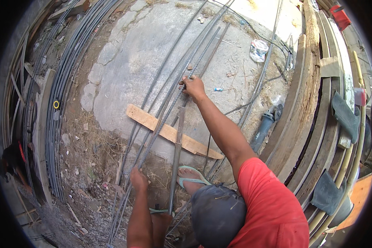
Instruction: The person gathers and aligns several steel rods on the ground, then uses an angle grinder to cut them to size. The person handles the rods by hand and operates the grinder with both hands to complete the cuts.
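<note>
Several long ribbed rebars run from the near left to the far middle, across a short wooden plank. My right hand reaches forward with its fingers curled round a rebar beyond the plank. Nearer me, my left hand is closed on the rebar, its fingertips partly hidden. A grey metal pipe lies across the plank, to the right of my left hand. My sandalled foot is beside the pipe, and my dark-clad knee covers part of the ground.
An angle grinder lies right of my right arm, next to stacked timber beams. More rebar lies bundled at the left. A plastic bag rests on the concrete slab. Dark rubbery pieces hang over the timber.
</note>
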`<state>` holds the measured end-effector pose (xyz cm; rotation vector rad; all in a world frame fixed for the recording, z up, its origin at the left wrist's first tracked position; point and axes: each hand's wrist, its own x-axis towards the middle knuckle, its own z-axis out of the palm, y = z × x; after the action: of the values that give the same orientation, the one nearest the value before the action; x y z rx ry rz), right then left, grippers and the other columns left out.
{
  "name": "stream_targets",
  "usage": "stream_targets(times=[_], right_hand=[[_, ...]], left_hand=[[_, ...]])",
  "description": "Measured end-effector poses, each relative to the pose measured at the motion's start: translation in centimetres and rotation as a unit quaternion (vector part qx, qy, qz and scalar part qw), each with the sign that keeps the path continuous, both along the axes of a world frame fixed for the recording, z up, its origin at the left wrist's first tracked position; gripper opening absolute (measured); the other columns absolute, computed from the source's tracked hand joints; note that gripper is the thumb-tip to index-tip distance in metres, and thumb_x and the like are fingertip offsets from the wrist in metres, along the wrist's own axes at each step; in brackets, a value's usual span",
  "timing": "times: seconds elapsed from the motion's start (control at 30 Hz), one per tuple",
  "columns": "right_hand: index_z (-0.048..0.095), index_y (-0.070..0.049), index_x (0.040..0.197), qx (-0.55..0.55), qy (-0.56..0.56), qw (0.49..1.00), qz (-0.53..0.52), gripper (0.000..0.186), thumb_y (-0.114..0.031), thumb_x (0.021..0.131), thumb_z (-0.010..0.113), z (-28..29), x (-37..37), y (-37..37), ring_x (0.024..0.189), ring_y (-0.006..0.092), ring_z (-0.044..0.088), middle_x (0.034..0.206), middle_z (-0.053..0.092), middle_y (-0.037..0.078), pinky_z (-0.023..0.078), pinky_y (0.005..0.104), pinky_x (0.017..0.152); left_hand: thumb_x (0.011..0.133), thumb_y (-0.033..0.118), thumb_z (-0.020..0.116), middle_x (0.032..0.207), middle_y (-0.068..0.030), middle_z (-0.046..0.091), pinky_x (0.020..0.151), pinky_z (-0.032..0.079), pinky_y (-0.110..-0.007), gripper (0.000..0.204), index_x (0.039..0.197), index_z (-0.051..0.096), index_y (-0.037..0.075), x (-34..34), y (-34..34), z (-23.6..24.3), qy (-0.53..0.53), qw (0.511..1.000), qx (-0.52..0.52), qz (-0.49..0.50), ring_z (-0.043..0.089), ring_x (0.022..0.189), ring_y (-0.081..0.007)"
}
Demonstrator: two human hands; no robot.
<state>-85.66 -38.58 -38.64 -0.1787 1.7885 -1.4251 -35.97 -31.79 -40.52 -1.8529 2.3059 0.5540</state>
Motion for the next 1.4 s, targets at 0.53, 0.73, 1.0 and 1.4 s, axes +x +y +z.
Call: stream_targets(times=[0.53, 0.73, 1.0, 1.4], right_hand=[[0.074, 0.006, 0.090, 0.072, 0.116, 0.983, -0.123, 0.034, -0.027, 0.096, 0.075, 2.0, -5.8, -1.8, 0.058, 0.0159, 0.067, 0.079, 0.072, 0.012, 0.058, 0.0301, 0.049], [0.078, -0.001, 0.088, 0.102, 0.174, 0.970, -0.135, 0.031, -0.031, 0.094, 0.075, -0.2, -8.7, -3.0, 0.055, 0.0171, 0.067, 0.072, 0.071, 0.010, 0.056, 0.0323, 0.052], [0.076, 0.001, 0.096, 0.201, 0.225, 0.949, -0.095, 0.050, -0.049, 0.092, 0.071, -2.6, -11.1, -3.8, 0.102, 0.0433, 0.070, 0.103, 0.073, 0.027, 0.054, 0.0495, 0.091], [0.070, 0.005, 0.106, 0.018, 0.046, 0.990, -0.128, 0.043, -0.036, 0.096, 0.076, -1.6, -8.8, -2.7, 0.070, 0.0166, 0.069, 0.087, 0.071, 0.010, 0.056, 0.0277, 0.055]], left_hand=[[0.109, 0.045, 0.038, 0.126, -0.0274, 0.063, 0.105, 0.042, -0.051, 0.055, 0.122, 0.064, -0.002, -3.4, -3.7, 0.6, 0.138, 0.976, 0.170, 0.008, 0.056, 0.121, -0.0461], [0.109, 0.044, 0.038, 0.117, -0.0316, 0.064, 0.098, 0.043, -0.053, 0.054, 0.115, 0.064, -0.003, -5.2, -4.2, 1.7, 0.133, 0.974, 0.185, -0.015, 0.058, 0.114, -0.0497], [0.107, 0.052, 0.043, 0.124, -0.0305, 0.064, 0.102, 0.043, -0.053, 0.058, 0.116, 0.066, -0.001, -9.0, -3.2, 3.3, 0.030, 0.991, 0.131, 0.009, 0.058, 0.121, -0.0481], [0.105, 0.047, 0.054, 0.121, -0.0282, 0.069, 0.100, 0.048, -0.043, 0.057, 0.127, 0.066, -0.004, -5.4, -2.4, 2.5, 0.155, 0.965, 0.171, 0.126, 0.065, 0.114, -0.0404]])
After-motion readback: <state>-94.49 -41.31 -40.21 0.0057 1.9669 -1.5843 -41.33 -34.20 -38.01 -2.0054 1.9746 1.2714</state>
